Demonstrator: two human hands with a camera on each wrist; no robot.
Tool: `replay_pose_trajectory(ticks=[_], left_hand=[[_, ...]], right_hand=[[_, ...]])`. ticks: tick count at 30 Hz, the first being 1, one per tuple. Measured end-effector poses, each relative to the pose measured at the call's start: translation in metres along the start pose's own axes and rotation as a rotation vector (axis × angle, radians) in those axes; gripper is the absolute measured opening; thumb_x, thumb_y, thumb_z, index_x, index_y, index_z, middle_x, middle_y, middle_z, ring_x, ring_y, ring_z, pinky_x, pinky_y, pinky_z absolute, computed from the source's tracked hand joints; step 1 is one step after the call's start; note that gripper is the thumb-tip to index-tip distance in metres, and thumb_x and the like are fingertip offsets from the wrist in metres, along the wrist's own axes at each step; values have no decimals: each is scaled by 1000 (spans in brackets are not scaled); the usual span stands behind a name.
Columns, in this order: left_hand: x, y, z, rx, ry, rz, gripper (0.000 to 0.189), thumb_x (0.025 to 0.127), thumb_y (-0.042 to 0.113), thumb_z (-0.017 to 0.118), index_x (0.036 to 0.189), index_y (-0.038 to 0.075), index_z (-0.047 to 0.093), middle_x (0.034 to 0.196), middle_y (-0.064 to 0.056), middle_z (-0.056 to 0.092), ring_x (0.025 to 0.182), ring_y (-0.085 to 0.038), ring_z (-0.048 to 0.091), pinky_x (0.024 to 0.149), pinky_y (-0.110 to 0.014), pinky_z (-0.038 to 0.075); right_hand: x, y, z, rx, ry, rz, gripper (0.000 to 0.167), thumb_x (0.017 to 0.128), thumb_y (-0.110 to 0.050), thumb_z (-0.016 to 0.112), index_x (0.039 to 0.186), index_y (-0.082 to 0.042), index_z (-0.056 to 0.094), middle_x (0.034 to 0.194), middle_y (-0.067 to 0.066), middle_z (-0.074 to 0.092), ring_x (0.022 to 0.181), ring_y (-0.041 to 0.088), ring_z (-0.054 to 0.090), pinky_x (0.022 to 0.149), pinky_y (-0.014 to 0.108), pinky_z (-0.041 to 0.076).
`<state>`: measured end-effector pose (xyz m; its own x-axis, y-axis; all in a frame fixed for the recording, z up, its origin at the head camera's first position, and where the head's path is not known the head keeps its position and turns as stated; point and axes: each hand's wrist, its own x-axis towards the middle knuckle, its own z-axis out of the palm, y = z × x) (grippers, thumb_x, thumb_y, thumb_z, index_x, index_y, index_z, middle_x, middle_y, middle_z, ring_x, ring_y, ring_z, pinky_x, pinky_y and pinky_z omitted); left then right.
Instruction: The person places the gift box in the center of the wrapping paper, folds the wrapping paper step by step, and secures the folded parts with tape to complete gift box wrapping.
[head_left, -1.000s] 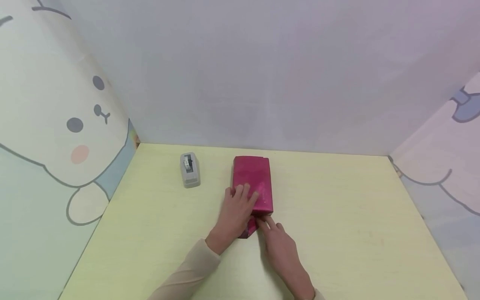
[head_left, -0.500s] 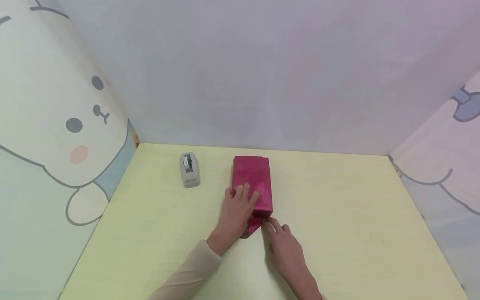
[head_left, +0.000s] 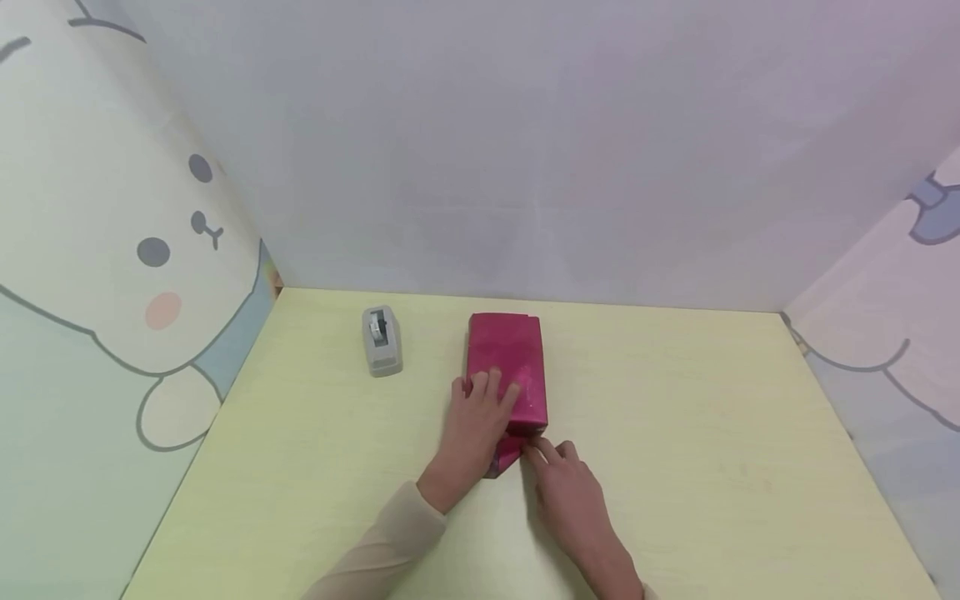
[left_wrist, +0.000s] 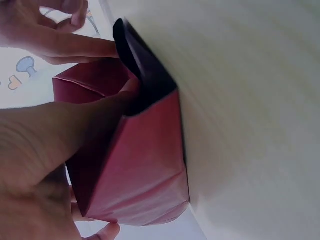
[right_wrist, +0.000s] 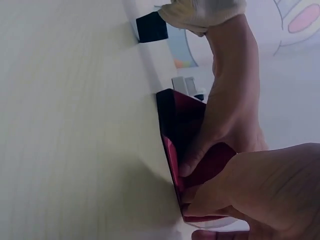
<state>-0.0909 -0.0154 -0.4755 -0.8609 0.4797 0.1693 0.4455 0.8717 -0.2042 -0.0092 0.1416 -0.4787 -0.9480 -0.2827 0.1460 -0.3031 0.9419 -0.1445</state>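
A box wrapped in shiny magenta paper point(head_left: 506, 346) lies lengthwise on the table, its near end bearing a loose folded paper flap point(head_left: 508, 454). My left hand point(head_left: 468, 433) holds the box near that end, fingers spread over its top and left side. In the left wrist view, the left thumb point(left_wrist: 127, 92) presses into the fold at the end, beside the dark inside of the paper point(left_wrist: 155, 70). My right hand point(head_left: 570, 496) pinches the flap's right edge with its fingertips, low by the tabletop. The right thumb is mostly hidden in the head view.
A grey tape dispenser point(head_left: 382, 342) stands to the left of the box. The pale yellow table point(head_left: 712, 433) meets a light backdrop point(head_left: 525, 167) at its far edge, with cartoon-printed sheets on both sides.
My right hand has shifted slightly to the right along the flap, from under the box's end to its right corner. My left hand and the box stay in place.
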Motion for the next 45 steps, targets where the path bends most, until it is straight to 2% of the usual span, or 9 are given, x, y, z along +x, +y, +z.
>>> replay_pose_trajectory(ticks=[9,18,22,28,33,36,39,42,45], left_hand=[[-1,-1,-1,10,0,-1,103,59,51,99,139,21,40,130,-11,50,118,-27,46,91,-46,49],[2,1,-1,-10,4,0,82,77,47,90,138,22,42,129,-10,50,117,-26,46,91,-45,48],[3,2,-2,-26,5,5,90,70,46,95,138,21,42,129,-10,50,118,-26,46,92,-45,49],[0,2,-3,4,-4,1,102,60,57,96,138,22,41,130,-10,50,119,-26,46,92,-45,48],[0,1,-1,10,1,-2,85,74,51,91,138,23,42,131,-9,50,118,-26,45,92,-45,48],[0,1,-1,15,7,-5,75,80,48,87,136,23,43,130,-9,51,117,-25,45,92,-44,48],[0,0,0,23,8,-6,75,80,47,87,135,22,43,130,-9,51,117,-26,46,91,-45,47],[0,1,1,29,11,-2,75,80,45,88,135,21,44,132,-10,51,118,-26,46,91,-45,46],[0,1,2,40,20,4,78,77,46,89,135,21,44,133,-10,51,119,-26,46,91,-44,46]], right_hand=[[-14,-12,4,-89,64,-174,54,78,0,79,128,-17,74,127,-4,76,95,17,56,61,27,44],[-16,-5,5,125,77,-156,58,78,1,79,130,-24,73,101,-8,78,92,13,55,64,25,42],[-12,2,8,30,108,-107,62,75,5,78,132,-20,73,110,-7,80,88,15,52,60,25,35],[-16,-6,9,-143,68,-203,53,81,-3,77,132,-15,73,132,-5,74,86,15,49,59,23,33],[-22,-12,9,-186,78,-288,52,79,-7,78,130,-17,74,131,-6,74,87,16,51,60,25,37],[-23,-9,13,-79,85,-310,52,78,-5,77,128,-18,76,128,-5,75,86,15,53,59,24,37],[-20,-1,11,167,89,-197,45,78,3,75,117,-20,80,109,-6,79,85,10,54,61,21,43],[-10,11,2,364,224,-47,40,78,12,74,105,-17,79,93,-6,74,86,9,58,67,24,52],[4,21,-5,380,348,35,43,78,13,79,112,-13,72,107,-1,69,98,15,60,74,31,58]])
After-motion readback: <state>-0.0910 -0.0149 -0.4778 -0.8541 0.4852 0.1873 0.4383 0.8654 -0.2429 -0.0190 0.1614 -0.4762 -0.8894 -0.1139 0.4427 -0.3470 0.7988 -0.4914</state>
